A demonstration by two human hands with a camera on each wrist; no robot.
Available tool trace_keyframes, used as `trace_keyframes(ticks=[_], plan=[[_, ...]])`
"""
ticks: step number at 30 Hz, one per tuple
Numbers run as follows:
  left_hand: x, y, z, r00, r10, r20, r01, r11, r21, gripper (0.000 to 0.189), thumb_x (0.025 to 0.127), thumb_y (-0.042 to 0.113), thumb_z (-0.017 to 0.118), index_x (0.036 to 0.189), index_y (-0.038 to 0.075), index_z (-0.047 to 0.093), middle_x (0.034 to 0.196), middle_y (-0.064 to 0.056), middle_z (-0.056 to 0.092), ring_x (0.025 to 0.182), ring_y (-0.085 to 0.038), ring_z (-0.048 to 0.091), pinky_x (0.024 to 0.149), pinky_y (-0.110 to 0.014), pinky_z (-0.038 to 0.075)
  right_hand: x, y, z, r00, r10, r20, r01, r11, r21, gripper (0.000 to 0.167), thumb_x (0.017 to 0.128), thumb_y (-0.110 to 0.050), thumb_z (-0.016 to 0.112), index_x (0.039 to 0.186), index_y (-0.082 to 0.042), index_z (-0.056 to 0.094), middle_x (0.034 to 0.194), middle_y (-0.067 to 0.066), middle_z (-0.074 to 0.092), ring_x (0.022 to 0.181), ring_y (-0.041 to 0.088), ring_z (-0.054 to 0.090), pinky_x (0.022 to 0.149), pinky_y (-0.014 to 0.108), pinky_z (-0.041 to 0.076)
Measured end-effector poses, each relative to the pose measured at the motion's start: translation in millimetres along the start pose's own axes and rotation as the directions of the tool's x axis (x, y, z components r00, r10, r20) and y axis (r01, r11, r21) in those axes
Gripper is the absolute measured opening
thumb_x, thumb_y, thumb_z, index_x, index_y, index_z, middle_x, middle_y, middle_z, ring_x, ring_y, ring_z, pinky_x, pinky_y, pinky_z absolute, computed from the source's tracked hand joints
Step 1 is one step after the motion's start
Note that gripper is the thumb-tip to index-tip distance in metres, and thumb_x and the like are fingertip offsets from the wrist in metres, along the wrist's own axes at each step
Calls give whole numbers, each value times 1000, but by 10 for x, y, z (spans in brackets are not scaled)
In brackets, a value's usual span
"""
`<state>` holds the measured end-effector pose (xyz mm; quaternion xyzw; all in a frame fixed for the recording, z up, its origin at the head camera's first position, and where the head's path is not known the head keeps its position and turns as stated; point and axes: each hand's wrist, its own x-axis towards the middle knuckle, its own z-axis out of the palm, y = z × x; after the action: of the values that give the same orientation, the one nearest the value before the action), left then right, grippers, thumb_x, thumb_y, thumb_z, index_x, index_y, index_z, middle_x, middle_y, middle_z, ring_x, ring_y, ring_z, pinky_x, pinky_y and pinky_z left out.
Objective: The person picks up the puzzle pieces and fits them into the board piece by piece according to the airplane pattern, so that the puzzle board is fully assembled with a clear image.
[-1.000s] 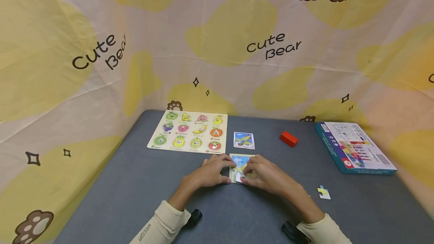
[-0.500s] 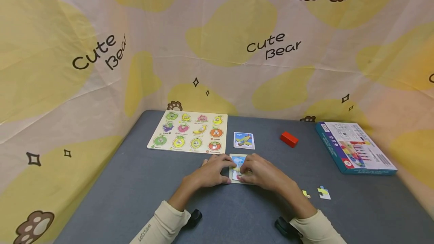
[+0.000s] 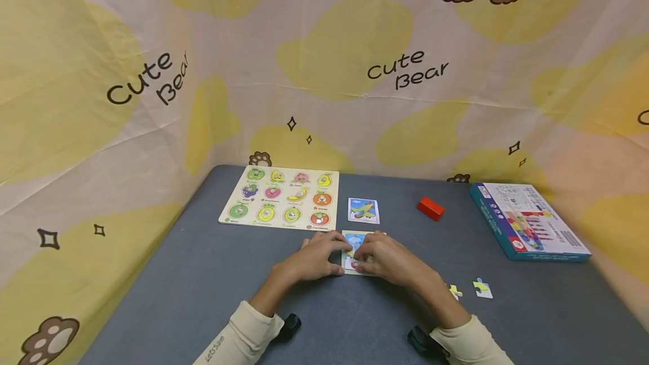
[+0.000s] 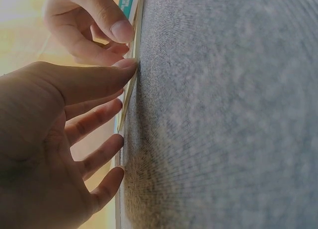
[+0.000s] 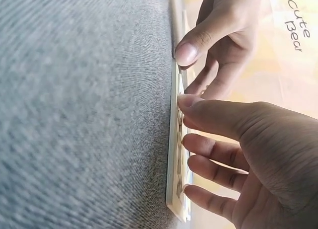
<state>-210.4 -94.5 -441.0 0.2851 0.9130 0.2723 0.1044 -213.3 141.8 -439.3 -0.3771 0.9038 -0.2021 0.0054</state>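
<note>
A small puzzle board (image 5: 171,184) with a cream rim lies flat on the table, its picture side up. My left hand (image 3: 310,258) holds the board's left side, thumb at the near corner and fingertips farther up. Over the board's lower part, my right hand (image 3: 391,259) pinches a picture puzzle piece (image 3: 351,265) between thumb and index finger, against the board. The fingers mostly cover this piece, and the right hand hides much of the board. In the right wrist view, the other right fingers rest along the board's face.
Beside my right forearm lie two loose puzzle pieces (image 3: 483,288), one partly hidden. Behind the board is a plane picture card (image 3: 363,210), with a fruit board (image 3: 278,223) to its left. A red block (image 3: 431,208) and a flat box (image 3: 532,224) stand right.
My right hand has slid left across the board, taking the piece with it. A loose piece beside the right forearm has come into sight. The left hand has stayed in place.
</note>
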Motion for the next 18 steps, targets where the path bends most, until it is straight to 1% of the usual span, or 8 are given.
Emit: trace_keyframes(ticks=[4,7,13,18], plan=[[-8,-2,-4,1000,-2,-2,2,1000,-3,48,93,23,83,139,16,70,145,-2,59,135,-28,49,95,-51,38,5,-7,-1,1000,25,8,-25,1000,3,15,92,-22,84,105,-15,84,96,-7,68,89,10,56,84,36,49],[-11,-2,-5,1000,0,-4,0,1000,-7,48,93,23,82,140,16,70,145,-2,59,135,-28,50,96,-52,38,5,-8,-1,1000,27,9,-27,1000,8,16,93,-23,83,107,-16,84,96,-7,67,88,10,56,82,34,48],[-12,13,-10,1000,-2,-5,2,1000,-1,47,94,23,81,139,16,70,145,-2,59,135,-29,50,96,-53,38,-5,-11,-1,1000,0,8,-1,1000,18,13,95,-20,81,107,-20,85,94,-9,65,87,11,55,80,32,45],[1,42,-1,1000,-7,-29,7,1000,7,40,96,22,78,136,17,72,141,-1,62,132,-28,52,93,-50,39,-12,-10,-2,1000,-27,4,27,1000,8,14,94,-16,82,105,-22,86,92,-8,64,85,10,54,77,29,44]])
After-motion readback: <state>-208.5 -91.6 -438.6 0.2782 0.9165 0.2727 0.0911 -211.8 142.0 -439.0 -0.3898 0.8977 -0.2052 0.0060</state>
